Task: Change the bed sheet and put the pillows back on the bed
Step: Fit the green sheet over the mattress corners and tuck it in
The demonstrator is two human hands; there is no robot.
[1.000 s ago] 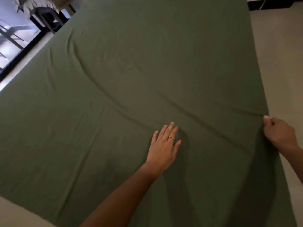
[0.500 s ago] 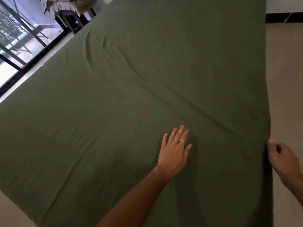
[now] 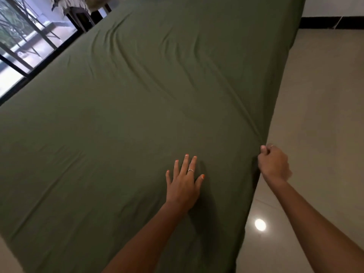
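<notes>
The bed's far end runs out of frame at 12 o'clock and its near end is cut off along the bottom edge, so neither end can be checked. The mattress itself is fully covered and not visible. No pillows appear in view. At 11 o'clock a dark chair (image 3: 82, 16) with pale cloth draped over it is partly cut off by the top edge; what the cloth is cannot be made out. At 9 to 10 o'clock a window (image 3: 21, 42) with dark framing shows a blurred outdoor scene.

The green bed sheet (image 3: 128, 115) lies spread over the bed, filling most of the frame, with long creases running from about 11 o'clock toward the right edge at 3 o'clock.

The left hand (image 3: 184, 183) lies flat, palm down, on the sheet at about 6 o'clock from frame centre, fingers straight and slightly spread, a ring on one finger, forearm entering from the bottom edge. It holds nothing.

The right hand (image 3: 272, 164) is at 4 o'clock, at the bed's right edge, fingers curled into a fist with the thumb on top, pinching a gather of the sheet; creases converge on that point. Its fingertips are hidden inside the fist.

Beside the bed at 3 to 5 o'clock is pale tiled floor (image 3: 319, 115) with a round light reflection (image 3: 260, 225).
</notes>
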